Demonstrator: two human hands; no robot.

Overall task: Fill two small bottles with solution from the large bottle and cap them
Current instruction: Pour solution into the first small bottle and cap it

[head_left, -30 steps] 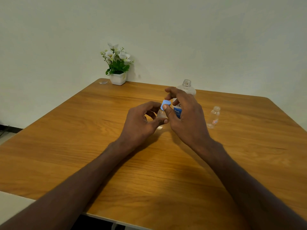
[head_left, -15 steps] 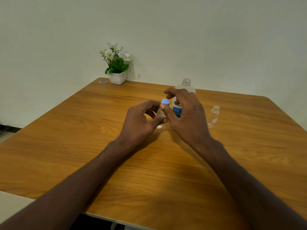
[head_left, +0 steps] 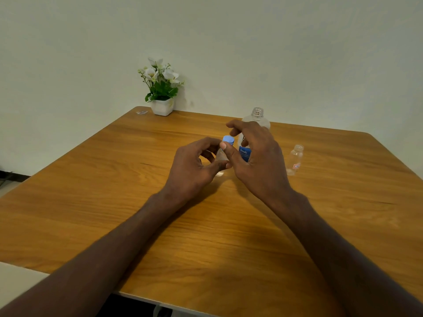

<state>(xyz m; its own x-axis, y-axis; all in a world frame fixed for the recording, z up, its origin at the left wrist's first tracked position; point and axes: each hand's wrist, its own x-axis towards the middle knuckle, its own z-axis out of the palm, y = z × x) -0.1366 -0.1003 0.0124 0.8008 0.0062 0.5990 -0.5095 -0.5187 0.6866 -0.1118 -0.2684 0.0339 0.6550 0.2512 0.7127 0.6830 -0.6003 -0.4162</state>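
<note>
Both of the person's bare arms reach out over the wooden table [head_left: 91, 179], and the hands meet near its middle. The left hand [head_left: 194, 165] curls around a small clear bottle [head_left: 220, 156], thumb and fingers closed on its sides, holding it upright with its base at or just above the tabletop; I cannot tell whether it touches. On the neck of that small bottle sits a blue cap [head_left: 228, 140]. The right hand [head_left: 258, 156] arches over it from the right, its thumb tip pressed against the side of the cap and its forefinger curved over the far side, so the cap is pinched between them; the other fingers hang loosely bent.

Just behind the right hand stands the large bottle [head_left: 256, 120], clear, upright, its threaded mouth uncapped, with a blue label partly showing beside the thumb. Whether there is liquid in it I cannot make out.

To the right, apart from both hands, a second small bottle [head_left: 294, 160] stands upright with no cap on, bearing a small red and white label.

At the far left corner of the table, against the pale wall, a white pot of white flowers [head_left: 162, 88] stands, and a small flat scrap [head_left: 142, 112] lies beside it.
</note>
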